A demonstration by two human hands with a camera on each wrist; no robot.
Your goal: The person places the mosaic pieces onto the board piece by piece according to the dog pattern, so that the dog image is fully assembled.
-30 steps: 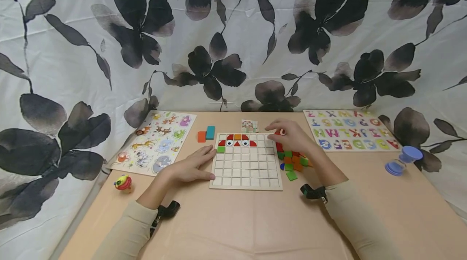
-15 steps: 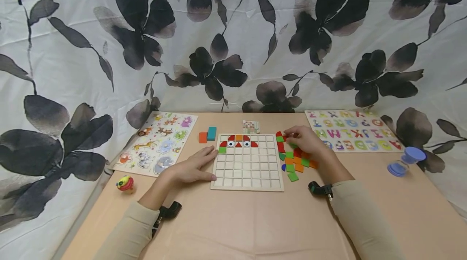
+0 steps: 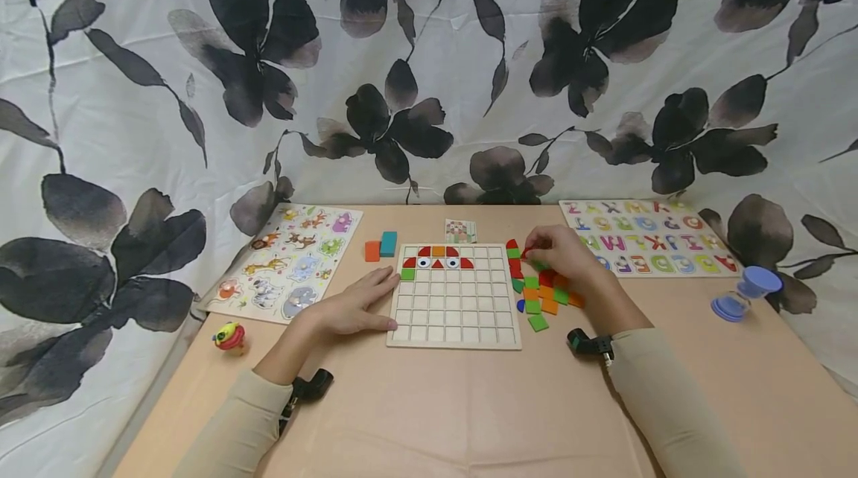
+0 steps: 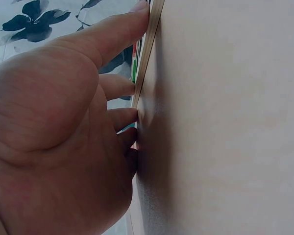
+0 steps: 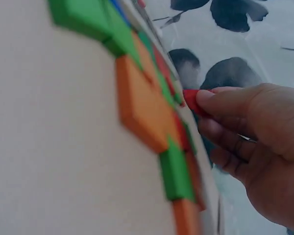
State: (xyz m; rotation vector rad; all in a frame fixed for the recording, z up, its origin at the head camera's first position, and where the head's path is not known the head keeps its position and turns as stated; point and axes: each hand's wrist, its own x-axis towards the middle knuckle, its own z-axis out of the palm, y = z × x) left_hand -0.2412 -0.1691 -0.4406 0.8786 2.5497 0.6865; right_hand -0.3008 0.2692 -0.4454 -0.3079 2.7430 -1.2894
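Right hand (image 3: 561, 253): I see thumb and fingertips pinching a red block (image 5: 190, 101). Loose blocks (image 3: 550, 307) lie just beside and below those fingertips. Left hand (image 3: 355, 308): fingers extended, touching the board (image 3: 456, 314), which lies between both hands. Beyond the right fingers: letter sheet (image 3: 646, 240).

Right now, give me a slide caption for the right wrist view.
A right hand pinches a red piece near green pieces and orange pieces.

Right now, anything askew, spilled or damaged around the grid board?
No visible damage or spill. Only oddity: the loose tiles right of the grid board lie jumbled at mixed angles, while the placed pieces sit in line with its cells.
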